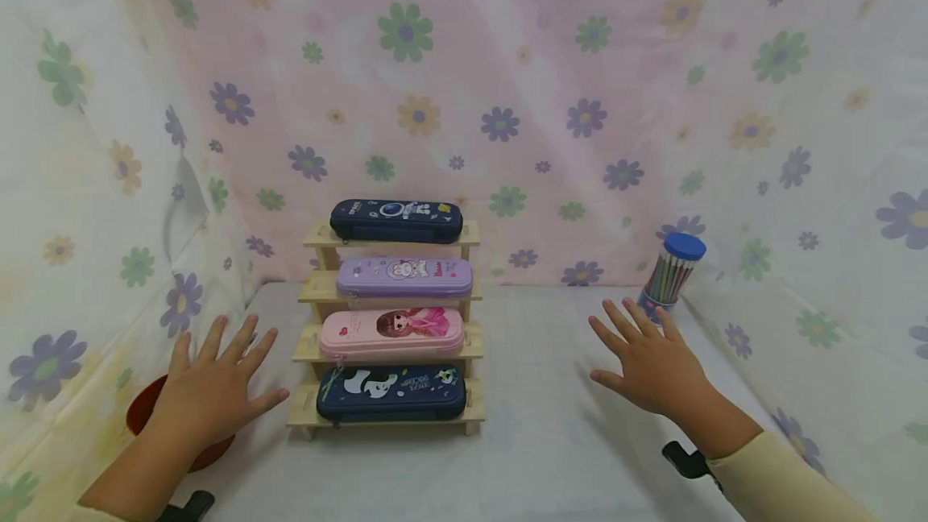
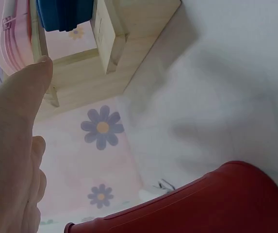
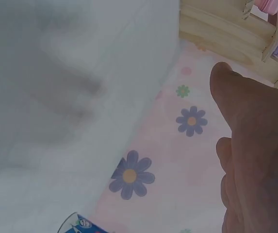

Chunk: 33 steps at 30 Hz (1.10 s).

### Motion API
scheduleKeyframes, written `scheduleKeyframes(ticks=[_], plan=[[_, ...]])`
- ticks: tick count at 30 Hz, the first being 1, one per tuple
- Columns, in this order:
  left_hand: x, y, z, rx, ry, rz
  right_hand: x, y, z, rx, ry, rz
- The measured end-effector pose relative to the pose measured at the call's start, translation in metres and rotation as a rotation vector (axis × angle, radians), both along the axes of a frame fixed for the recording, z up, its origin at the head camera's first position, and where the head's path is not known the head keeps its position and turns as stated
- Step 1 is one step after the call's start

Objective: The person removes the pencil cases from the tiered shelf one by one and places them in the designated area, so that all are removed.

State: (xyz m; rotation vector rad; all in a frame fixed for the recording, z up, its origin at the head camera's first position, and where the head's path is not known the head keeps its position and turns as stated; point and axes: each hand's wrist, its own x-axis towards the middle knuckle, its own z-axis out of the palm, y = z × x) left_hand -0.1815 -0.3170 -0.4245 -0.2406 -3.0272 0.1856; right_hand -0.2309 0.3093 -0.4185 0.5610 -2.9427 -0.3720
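Observation:
A stepped wooden rack (image 1: 309, 417) stands at the table's middle with one pencil case on each step. From top to bottom they are a dark blue case (image 1: 395, 221), a purple case (image 1: 403, 277), a pink case (image 1: 391, 333) and a navy panda case (image 1: 391, 393). My left hand (image 1: 217, 385) hovers flat to the left of the rack, fingers spread, holding nothing. My right hand (image 1: 648, 361) hovers flat to the right, fingers spread, also holding nothing. The rack's underside (image 2: 114, 43) shows in the left wrist view beyond my left hand (image 2: 12, 150). The right hand (image 3: 255, 160) fills the right wrist view's right side.
A red bowl (image 1: 145, 417) sits under my left hand at the table's left edge. A clear tube of coloured pencils with a blue lid (image 1: 670, 276) stands at the back right. Flowered cloth (image 1: 507, 87) walls the table on three sides.

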Motion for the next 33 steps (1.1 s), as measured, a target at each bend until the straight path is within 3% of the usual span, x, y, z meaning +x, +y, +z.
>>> scheduleKeyframes(ticks=[8,16,26,30,33], plan=[[0.003,0.002,-0.006,0.003,-0.007,0.001,0.004,-0.013,-0.011,-0.034,0.006,0.012],[0.003,0.012,-0.003,0.019,0.007,0.025,0.008,-0.043,-0.033,-0.104,-0.026,0.004],[-0.003,0.034,-0.01,0.136,-0.026,0.023,0.011,-0.094,-0.052,-0.265,-0.119,0.024],[-0.007,0.037,-0.016,0.196,-0.024,0.031,0.011,-0.115,-0.053,-0.385,-0.18,-0.009],[-0.012,0.039,-0.022,0.293,-0.022,0.047,0.013,-0.127,-0.053,-0.483,-0.216,-0.041]])
